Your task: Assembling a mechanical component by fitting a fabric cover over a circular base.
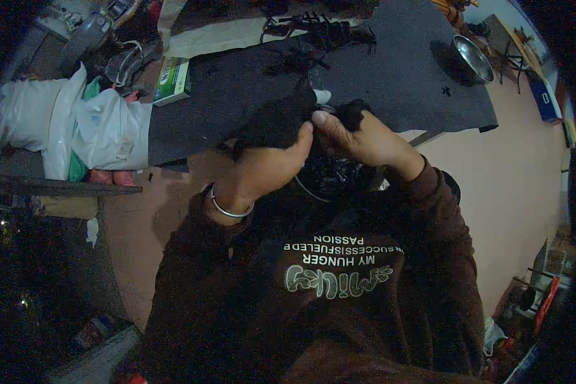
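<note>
A dark, soft piece that looks like black cloth (pixel 272 125) is bunched up between my two hands at the table's near edge. My left hand (pixel 275 168), with a silvery bangle at its wrist, is closed on it from the left, its thumb pointing up. From the right, my right hand (pixel 374 142) grips the same cloth, thumb and fingers pinched close to my left thumb. A small white piece (pixel 322 96) shows just beyond the thumbs; its kind cannot be made out. Most of my fingers are hidden behind the dark cloth.
Dark grey cloth (pixel 403 70) covers the table. Tangled black strips (pixel 320 32) lie at the back. A green and white box (pixel 173 80) and white plastic bags (pixel 112 128) are left, a metal bowl (pixel 473 57) right. A black plastic bag (pixel 333 179) sits below my hands.
</note>
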`<state>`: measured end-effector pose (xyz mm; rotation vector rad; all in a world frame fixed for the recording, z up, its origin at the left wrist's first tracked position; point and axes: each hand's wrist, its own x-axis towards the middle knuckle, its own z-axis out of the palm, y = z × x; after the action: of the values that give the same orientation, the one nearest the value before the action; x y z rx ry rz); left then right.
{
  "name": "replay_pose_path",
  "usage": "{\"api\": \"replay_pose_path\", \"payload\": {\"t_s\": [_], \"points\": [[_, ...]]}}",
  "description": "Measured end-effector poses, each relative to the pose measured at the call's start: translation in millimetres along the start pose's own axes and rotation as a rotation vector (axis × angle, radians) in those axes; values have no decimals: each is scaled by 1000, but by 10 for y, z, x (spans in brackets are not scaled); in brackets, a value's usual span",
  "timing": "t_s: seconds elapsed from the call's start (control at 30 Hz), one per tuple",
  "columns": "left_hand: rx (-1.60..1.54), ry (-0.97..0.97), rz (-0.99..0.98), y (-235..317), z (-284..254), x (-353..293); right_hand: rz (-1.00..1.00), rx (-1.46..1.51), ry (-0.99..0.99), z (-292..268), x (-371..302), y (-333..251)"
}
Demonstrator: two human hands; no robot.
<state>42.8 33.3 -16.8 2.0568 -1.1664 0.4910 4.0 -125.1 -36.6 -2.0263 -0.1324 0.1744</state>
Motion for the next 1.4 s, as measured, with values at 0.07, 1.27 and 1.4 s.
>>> {"api": "replay_pose_path", "payload": {"t_s": [0.07,1.27,1.4], "points": [[45,41,76,2,15,-10,61,-41,10,38,24,69],[-581,-236,-347,-144,102,-72,-110,80,248,-47,-115,-27],[-179,-284,-52,-336,166,-198,-154,86,135,-32,-134,-45]]}}
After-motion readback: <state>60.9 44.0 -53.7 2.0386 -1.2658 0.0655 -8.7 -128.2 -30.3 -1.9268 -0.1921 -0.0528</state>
